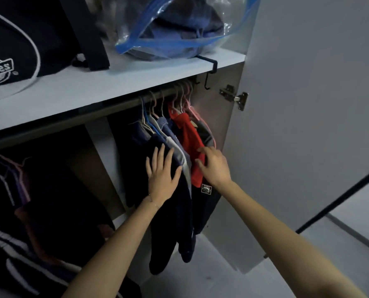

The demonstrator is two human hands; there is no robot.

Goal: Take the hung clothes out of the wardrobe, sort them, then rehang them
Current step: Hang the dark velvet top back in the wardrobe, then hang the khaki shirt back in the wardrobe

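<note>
Clothes (168, 130) hung on rail (114, 108) at 12 o'clock, none out yet. Left hand (161, 179) flat on navy top (175, 222), grip spread. Right hand (214, 166) on red shirt (188, 134) at 1 o'clock, fingers loose, pinching nothing. Judged best: lift by hooks (157, 102), not cloth. Shelf (136, 78) above carried bags (179, 29); door (308, 104) open at 3 o'clock

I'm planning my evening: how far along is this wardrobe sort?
Seemingly barely begun. Done: nothing visibly; the hung clothes sit packed on the rail. In hand: the left hand lies flat on a navy garment, the right hand touches the red shirt, neither gripping. Left: taking out these and the striped clothes on the left, sorting, rehanging.
</note>
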